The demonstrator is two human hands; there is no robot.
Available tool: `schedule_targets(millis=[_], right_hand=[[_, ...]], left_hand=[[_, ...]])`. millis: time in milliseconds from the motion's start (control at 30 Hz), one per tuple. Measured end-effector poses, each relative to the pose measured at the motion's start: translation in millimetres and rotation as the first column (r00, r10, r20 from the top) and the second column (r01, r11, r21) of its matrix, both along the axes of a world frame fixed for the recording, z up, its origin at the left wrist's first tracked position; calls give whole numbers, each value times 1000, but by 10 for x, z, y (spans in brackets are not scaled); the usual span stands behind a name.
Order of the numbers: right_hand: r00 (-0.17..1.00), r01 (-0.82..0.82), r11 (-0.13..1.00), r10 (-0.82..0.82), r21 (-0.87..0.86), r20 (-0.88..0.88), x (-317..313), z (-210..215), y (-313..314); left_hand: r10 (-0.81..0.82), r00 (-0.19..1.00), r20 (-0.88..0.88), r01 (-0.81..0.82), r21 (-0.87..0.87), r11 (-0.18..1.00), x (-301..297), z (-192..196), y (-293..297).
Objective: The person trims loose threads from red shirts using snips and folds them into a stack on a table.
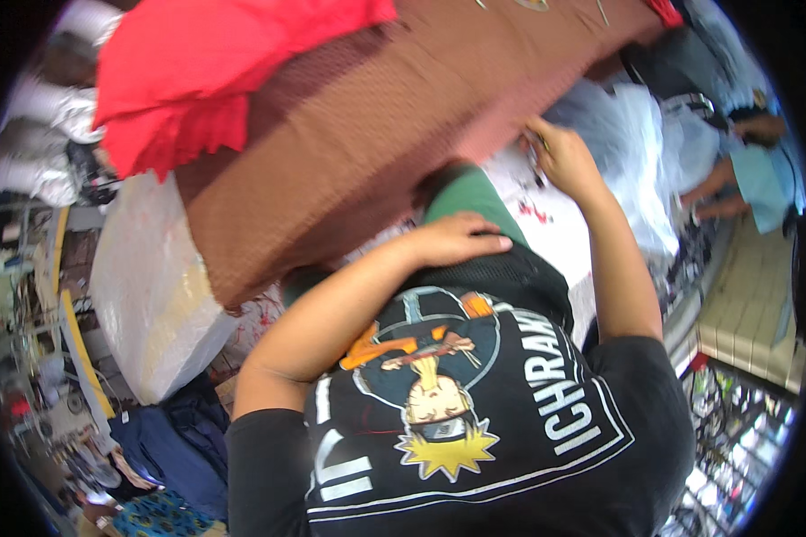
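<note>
My left hand [457,240] lies flat on my lap, fingers stretched out over the dark shirt hem and green shorts [470,195]. It holds nothing. Raised to the right, my right hand [562,159] has its fingers curled round a small dark metal tool [536,163], which looks like a pair of small scissors; blur hides its exact shape. That hand is by the near edge of a long brown cloth [358,152] spread over the work surface. A bright red cloth [206,72] lies over the brown one at the far left.
A bulky bundle wrapped in clear plastic [143,286] stands left of the brown cloth. Navy cloth [179,447] is heaped at lower left. Translucent pale sheeting [631,143] lies to the right, near another person's arm [712,183]. A white, red-marked surface [551,228] shows beside my legs.
</note>
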State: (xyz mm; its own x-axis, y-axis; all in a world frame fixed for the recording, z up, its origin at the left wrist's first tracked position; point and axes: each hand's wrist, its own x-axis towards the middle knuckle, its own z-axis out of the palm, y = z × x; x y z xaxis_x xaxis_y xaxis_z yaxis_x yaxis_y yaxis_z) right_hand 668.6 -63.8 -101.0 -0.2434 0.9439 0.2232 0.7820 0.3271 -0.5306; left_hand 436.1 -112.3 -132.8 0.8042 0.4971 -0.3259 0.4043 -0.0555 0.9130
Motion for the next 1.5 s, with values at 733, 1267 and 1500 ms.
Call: schedule_targets(millis=[733, 1267, 1500], right_hand=[[791, 6, 998, 35, 65, -611, -1916, 1504, 3267], [781, -207, 978, 159, -11, -604, -2075, 1833, 3392], [946, 61, 896, 89, 440, -312, -1980, 2480, 3181]], left_hand=[[843, 112, 526, -383, 806, -451, -3519, 1878, 2400], [818, 79, 570, -982, -98, 163, -3438, 3011, 1989], [593, 88, 801, -994, 113, -5, -3443, 3952, 1406]])
